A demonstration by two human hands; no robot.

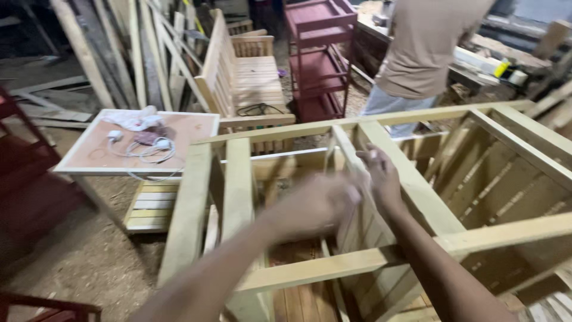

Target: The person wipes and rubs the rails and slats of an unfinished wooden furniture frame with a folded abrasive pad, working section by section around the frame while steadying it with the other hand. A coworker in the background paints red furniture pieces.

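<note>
Both hands met at a rail (348,156) of the bare frame (417,191): left hand (316,203) too blurred to tell, right hand (381,176) loosely spread (frame assembled, unpainted).

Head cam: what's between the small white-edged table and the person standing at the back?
In the head view, a slatted wooden bench and a dark red shelf rack stand between the table and the standing person.
</note>
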